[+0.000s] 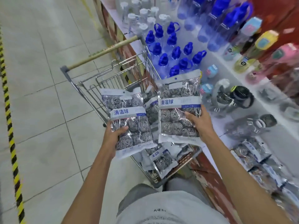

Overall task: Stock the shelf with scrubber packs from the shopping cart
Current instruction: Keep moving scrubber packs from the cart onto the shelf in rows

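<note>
Each of my hands holds one clear pack of steel-wool scrubbers with a blue label, both raised above the wire shopping cart. My left hand grips the lower left edge of the left scrubber pack. My right hand grips the lower right side of the right scrubber pack, which hangs near the shelf's edge. More scrubber packs lie in the cart below. Several packs lie on the white shelf at lower right.
The shelf runs along the right, carrying blue-capped clear bottles, white-capped bottles, coloured bottles and dark-lidded jugs. The cart's tan handle points away from me. Tiled floor with a yellow-black stripe lies on the left.
</note>
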Action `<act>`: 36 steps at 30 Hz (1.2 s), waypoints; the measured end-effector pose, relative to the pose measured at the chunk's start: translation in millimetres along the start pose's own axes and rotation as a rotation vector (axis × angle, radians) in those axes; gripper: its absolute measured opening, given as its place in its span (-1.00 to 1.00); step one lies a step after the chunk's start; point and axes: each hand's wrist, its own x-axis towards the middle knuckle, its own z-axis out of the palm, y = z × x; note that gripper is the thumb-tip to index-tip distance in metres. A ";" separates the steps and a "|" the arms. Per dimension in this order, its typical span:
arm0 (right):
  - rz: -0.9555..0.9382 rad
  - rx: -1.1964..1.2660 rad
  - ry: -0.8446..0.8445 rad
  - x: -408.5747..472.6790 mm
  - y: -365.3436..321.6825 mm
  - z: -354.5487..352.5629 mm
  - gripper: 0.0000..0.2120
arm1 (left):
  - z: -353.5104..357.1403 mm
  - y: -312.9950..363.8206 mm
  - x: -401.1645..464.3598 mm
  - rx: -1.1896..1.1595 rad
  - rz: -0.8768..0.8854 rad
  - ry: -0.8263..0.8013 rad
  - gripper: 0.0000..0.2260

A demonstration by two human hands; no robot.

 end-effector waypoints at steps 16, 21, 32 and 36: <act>0.204 0.697 0.558 -280.6 111.9 -179.2 -0.19 | 109.0 -68.5 -144.0 0.356 -0.046 -0.531 0.03; 0.220 0.686 0.693 -382.6 134.6 -221.0 -0.76 | 164.1 -112.5 -217.0 0.477 -0.058 -0.682 -0.51; 0.210 0.845 0.952 -605.2 258.1 -319.5 -0.27 | 249.4 -255.6 -414.1 0.620 -0.121 -1.014 -0.54; 0.181 0.870 1.048 -668.1 291.7 -348.8 -0.42 | 272.7 -307.5 -445.2 0.681 -0.143 -1.060 -0.14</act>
